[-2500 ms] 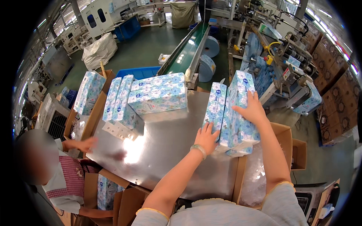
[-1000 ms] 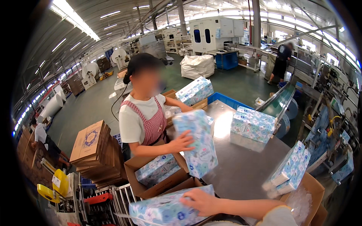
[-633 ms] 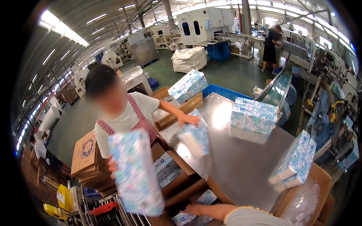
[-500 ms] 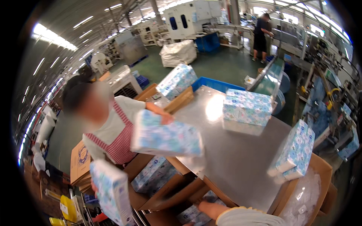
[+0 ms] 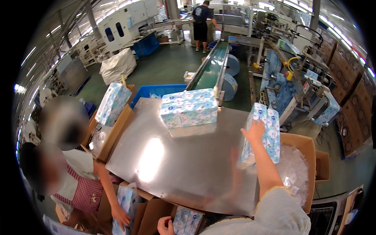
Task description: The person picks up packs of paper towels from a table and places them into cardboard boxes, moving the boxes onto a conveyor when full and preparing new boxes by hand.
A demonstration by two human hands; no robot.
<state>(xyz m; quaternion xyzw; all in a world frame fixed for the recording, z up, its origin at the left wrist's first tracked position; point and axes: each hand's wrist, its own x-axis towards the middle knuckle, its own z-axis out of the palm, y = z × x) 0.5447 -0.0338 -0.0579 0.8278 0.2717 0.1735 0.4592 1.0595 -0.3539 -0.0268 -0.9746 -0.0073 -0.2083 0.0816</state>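
My right hand (image 5: 255, 131) lies over the far part of a blue-and-white floral tissue bundle (image 5: 261, 139) at the table's right edge. Its thumb is spread out to the left. Low in the view, my left hand (image 5: 166, 226) is curled, nothing visible in its fingers, and partly cut off by the lower edge. Beside it, tissue packs (image 5: 188, 220) sit in an open carton (image 5: 150, 219). Another tissue bundle (image 5: 188, 109) rests at the far side of the metal table (image 5: 188, 156).
At the left, a co-worker in a red-checked apron (image 5: 84, 184) has a hand on tissue packs (image 5: 127, 203) in a carton. A carton of clear plastic (image 5: 295, 172) adjoins the table's right side. Beyond are a blue crate (image 5: 156, 89), a green conveyor (image 5: 213, 66) and another person (image 5: 201, 23).
The view has swung right. My right hand has left the near carton and reached the bundle at the right edge. The co-worker's raised tissue packs are no longer held up over the table.
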